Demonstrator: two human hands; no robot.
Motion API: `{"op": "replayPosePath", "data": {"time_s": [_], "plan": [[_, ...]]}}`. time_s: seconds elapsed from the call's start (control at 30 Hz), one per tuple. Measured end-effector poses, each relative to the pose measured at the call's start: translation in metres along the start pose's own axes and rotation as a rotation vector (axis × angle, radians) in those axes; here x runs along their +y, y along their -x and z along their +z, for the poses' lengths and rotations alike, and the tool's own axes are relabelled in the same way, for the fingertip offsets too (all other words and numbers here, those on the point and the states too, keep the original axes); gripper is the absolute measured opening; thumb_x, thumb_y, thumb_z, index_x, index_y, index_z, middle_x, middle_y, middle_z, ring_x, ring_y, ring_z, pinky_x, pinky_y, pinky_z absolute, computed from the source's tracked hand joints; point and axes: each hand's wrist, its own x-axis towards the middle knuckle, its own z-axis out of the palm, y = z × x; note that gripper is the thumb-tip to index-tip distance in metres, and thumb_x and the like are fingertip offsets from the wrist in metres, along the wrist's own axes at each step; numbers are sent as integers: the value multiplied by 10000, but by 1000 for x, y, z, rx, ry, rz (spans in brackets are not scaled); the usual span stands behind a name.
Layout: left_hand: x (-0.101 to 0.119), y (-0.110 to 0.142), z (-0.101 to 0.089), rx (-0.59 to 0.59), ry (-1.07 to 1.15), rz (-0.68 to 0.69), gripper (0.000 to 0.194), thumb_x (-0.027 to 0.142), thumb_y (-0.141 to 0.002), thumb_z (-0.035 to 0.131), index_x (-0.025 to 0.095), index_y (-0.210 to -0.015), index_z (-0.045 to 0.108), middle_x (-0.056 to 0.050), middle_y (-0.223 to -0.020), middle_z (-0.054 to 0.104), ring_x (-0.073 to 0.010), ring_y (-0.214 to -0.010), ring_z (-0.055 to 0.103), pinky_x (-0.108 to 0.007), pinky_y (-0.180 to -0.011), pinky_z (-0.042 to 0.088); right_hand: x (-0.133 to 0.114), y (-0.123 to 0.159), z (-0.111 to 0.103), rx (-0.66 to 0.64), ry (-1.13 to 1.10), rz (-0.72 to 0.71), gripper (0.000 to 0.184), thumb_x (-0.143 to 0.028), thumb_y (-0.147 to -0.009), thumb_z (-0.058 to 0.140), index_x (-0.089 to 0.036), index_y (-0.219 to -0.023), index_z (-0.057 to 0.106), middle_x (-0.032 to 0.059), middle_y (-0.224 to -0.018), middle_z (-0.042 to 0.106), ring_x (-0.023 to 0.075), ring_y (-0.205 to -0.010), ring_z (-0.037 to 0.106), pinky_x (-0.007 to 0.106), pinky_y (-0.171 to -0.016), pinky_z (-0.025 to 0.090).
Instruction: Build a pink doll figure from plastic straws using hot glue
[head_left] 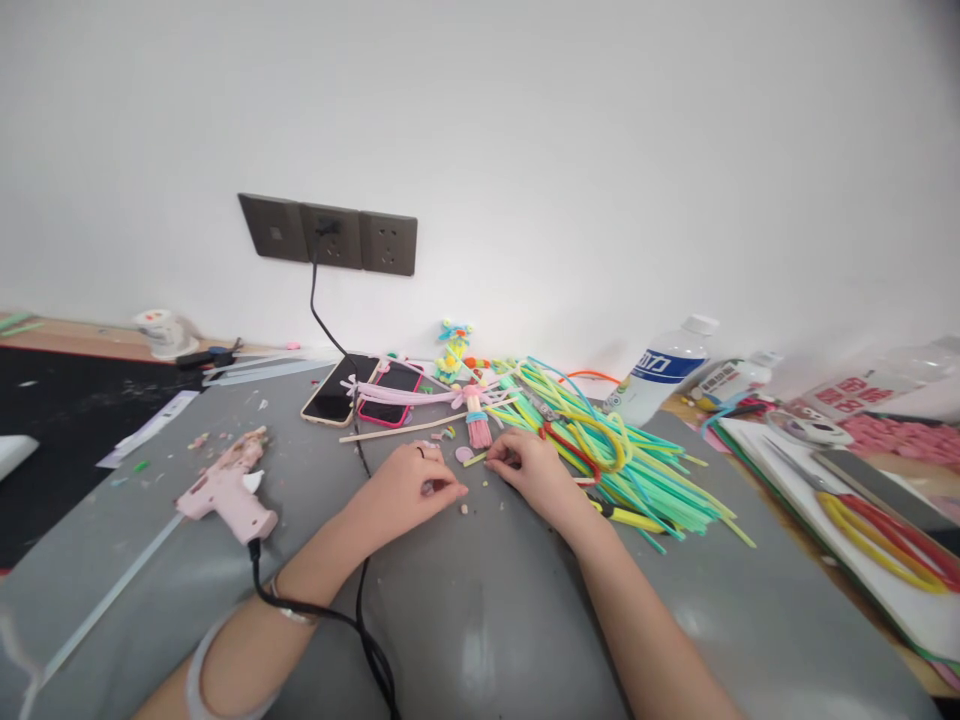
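My right hand (531, 474) is closed in a pinch low over the grey tabletop. At its fingertips is a short yellow-green piece of pipe cleaner (474, 460). My left hand (412, 486) is beside it, fingers curled in and thumb pointing right; whatever lies between the fingers is hidden. A small lilac disc (464, 454) rests between the hands. Just beyond them lies a pink and cream pipe-cleaner bundle (478, 428) with a blue band, long pale-pink strands (409, 396) stretching left from it. Tiny crumbs (464, 509) are scattered near my left thumb.
A pink glue gun (229, 490) lies at left, its black cord (322, 608) crossing my left forearm. Two phones (337, 392) lie behind. At right are heaped green and yellow pipe cleaners (660, 480), a bottle (664, 370) and scissors (877, 540) on white paper.
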Motion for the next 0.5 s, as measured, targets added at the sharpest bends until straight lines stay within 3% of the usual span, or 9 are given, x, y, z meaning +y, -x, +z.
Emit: {"op": "replayPosePath", "data": {"time_s": [0.17,0.33,0.5], "plan": [[-3,-1,-2,153,92,-91,227,289,-899,584,185,-771,741,-41,-755,677,-181,-728,598,-264,-662,390,-9,0,-4,36,-36,-50,87,-189,-827,622,-195,-744,645,26,-750,651,173,-668,568,297,-650,430],[-2,-2,-2,163,148,-103,163,268,-870,611,191,-815,744,-20,-729,679,-162,-679,577,-252,-654,396,-31,3,-4,5,-306,-56,118,-293,-871,611,-188,-830,645,16,-748,646,162,-666,558,271,-598,407],[1,-3,-3,172,185,-138,182,291,-874,592,177,-846,732,-26,-758,681,-158,-661,566,-254,-629,387,-44,6,0,-61,-367,-194,101,-180,-874,550,-198,-886,648,18,-823,657,151,-709,576,265,-633,414]]}}
